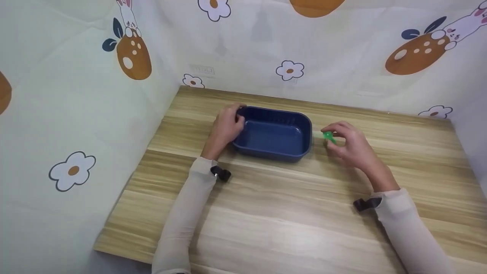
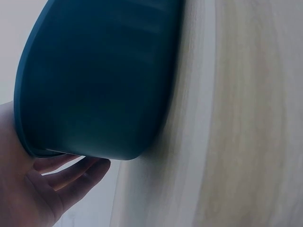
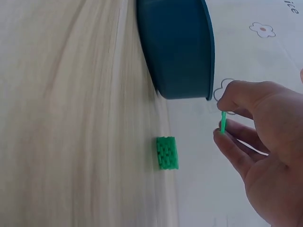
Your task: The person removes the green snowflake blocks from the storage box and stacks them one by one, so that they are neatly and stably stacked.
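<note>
A dark blue rectangular plastic tub stands on the wooden table, its inside bare in the head view. My left hand grips the tub's left end, thumb over the rim and fingers along the outer wall. In the left wrist view the fingers lie against the tub's outside. Just off the tub's right end, my right hand pinches a small, thin green plastic piece between thumb and fingertips. Below that hand, a green block with a woven-looking surface lies on the table.
The wood-grain table meets fabric-covered walls printed with flowers and rabbits at the back and left. A plain pale wall stands at the right. Dark wrist-worn devices sit on both sleeves.
</note>
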{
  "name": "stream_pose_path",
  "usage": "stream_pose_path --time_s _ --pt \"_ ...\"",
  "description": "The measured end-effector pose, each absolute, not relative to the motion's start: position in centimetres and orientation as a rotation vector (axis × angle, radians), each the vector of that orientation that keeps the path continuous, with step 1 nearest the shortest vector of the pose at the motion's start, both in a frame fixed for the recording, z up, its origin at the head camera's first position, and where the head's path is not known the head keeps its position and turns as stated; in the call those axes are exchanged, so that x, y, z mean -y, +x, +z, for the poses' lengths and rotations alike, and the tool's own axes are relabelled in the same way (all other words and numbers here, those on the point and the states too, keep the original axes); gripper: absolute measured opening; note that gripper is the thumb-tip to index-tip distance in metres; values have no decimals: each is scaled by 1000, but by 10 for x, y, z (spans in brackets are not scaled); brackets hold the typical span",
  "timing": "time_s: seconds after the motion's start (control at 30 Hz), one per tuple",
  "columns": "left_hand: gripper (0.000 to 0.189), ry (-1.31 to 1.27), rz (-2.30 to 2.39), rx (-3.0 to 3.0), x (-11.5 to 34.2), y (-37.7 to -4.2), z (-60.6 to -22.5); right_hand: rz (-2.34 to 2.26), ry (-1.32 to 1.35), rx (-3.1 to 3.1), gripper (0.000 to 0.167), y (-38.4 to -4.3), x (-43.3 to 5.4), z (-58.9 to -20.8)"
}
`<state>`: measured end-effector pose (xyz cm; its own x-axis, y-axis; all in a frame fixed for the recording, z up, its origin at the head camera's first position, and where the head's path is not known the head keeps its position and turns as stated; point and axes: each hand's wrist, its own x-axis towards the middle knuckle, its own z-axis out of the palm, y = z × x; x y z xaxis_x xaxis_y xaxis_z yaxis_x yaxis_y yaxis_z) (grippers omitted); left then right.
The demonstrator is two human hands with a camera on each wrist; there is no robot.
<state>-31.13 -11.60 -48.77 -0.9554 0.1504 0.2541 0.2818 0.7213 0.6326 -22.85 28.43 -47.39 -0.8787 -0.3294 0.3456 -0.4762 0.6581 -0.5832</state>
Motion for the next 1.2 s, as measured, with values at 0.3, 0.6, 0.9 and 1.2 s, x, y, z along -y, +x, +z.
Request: stream_pose_path --time_s 0.3,0.6,0.9,1.2 --pt "42 -370 -1042 2717 117 -311 -489 1068 642 2724 27 -236 -299 -477" --pt "42 -374 -1026 2703 117 -311 -489 1136 644 2773 29 -239 -306 -483" --pt "42 -372 -1022 2708 116 -312 -489 1076 625 2834 31 -241 -307 -488" --pt "42 -375 -1019 2721 116 -311 -489 990 606 2855 30 -242 -309 -492"
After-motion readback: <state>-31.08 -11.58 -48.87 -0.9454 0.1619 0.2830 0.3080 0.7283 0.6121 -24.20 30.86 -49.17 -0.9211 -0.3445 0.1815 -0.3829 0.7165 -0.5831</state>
